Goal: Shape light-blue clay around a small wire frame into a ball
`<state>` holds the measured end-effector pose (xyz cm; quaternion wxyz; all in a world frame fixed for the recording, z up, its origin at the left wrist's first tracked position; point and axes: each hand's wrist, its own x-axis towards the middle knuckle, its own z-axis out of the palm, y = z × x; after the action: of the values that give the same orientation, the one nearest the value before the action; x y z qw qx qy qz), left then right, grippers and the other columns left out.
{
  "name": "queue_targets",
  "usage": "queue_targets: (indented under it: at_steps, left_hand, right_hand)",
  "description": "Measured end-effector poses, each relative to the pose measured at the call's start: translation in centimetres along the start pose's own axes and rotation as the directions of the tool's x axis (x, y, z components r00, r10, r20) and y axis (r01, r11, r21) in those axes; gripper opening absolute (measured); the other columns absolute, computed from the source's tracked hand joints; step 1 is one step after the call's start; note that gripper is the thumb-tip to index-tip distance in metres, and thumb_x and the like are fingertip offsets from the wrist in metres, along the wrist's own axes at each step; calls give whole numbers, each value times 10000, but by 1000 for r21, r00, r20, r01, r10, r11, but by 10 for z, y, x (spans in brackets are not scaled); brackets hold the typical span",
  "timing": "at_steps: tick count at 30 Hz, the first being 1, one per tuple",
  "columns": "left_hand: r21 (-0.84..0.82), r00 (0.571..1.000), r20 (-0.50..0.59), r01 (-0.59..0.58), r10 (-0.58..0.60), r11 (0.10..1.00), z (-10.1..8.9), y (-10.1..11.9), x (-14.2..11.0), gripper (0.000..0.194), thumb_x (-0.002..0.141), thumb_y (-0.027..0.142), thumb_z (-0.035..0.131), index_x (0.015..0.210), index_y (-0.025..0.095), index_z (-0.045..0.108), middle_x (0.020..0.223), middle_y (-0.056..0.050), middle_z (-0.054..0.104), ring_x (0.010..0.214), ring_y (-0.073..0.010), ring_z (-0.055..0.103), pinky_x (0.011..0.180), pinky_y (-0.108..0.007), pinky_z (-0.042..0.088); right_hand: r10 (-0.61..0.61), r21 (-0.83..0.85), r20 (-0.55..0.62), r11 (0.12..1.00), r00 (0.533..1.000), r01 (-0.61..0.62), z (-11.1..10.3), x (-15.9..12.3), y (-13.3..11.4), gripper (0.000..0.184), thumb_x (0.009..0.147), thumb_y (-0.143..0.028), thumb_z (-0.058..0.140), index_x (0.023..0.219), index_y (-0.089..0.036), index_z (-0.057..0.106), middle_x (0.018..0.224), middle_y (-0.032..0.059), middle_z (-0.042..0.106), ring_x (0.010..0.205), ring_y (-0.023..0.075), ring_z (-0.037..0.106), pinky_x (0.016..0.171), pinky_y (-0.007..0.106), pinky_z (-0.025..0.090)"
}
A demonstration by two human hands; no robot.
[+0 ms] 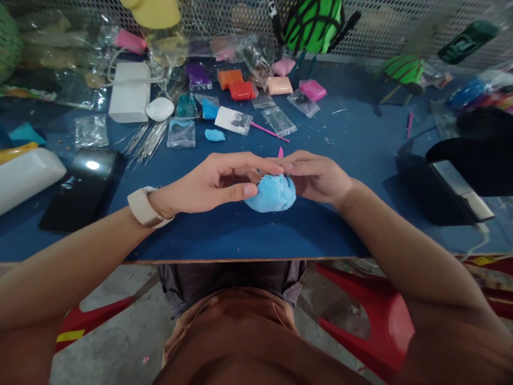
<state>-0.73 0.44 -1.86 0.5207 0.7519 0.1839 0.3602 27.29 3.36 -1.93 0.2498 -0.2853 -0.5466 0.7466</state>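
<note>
A light blue lump of modelling clay with a creased, uneven surface is held between both hands just above the blue table. My left hand grips it from the left, thumb against its near side and fingers over the top. From the right, my right hand has its fingers curled around the far side and top, and its thumb is partly hidden. The fingertips of both hands meet above the lump. Behind them the pink tip of a thin tool shows. A small piece of blue clay lies farther back.
Bagged clay, such as a red pack, lies across the back with a pink stick. Metal wires and a phone are on the left. A black box-shaped device is right; a green striped model stands behind.
</note>
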Motion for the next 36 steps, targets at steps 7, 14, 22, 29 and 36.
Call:
queue_targets:
  at_steps: [7,14,22,29,36]
  left_hand:
    - [-56,1000,-2,16,-16,998,1,-2,1,393,1088,473,933,1448,317,904,1153,-95,913,992,-241,876,828,-342,755]
    - [-114,997,74,35,-27,993,3,0,2,375,1046,495,976,1356,290,930,1062,-101,909,916,-233,871,763,-320,732]
    - [-113,994,-32,103,-107,988,-1,-1,-3,309,1134,597,836,1332,391,954,1248,-95,935,1120,-307,915,883,-435,784]
    - [-263,990,113,111,-84,958,4,7,1,231,1154,506,828,1315,417,966,1269,-86,937,1091,-282,904,860,-415,748]
    - [-239,984,87,171,-154,956,5,12,0,292,1106,586,861,1220,341,970,739,-49,790,715,-250,781,676,-420,651]
  right_hand:
    - [24,51,72,998,997,-28,0,0,-2,223,997,-357,895,852,-188,884,879,25,765,805,168,700,749,287,607]
    - [22,-6,206,1000,978,-21,-2,1,-1,405,957,-544,1000,820,-182,880,903,31,777,813,169,690,783,306,600]
    - [-19,93,249,996,968,-5,7,-2,-8,369,967,-551,951,834,-207,944,915,45,821,843,194,721,794,304,599]
    - [25,110,278,992,960,-58,18,-4,0,419,908,-621,986,852,-206,968,800,50,790,807,200,697,762,313,568]
    - [11,78,323,996,946,-38,23,-9,3,333,986,-494,977,867,-188,927,803,10,731,777,149,599,780,299,502]
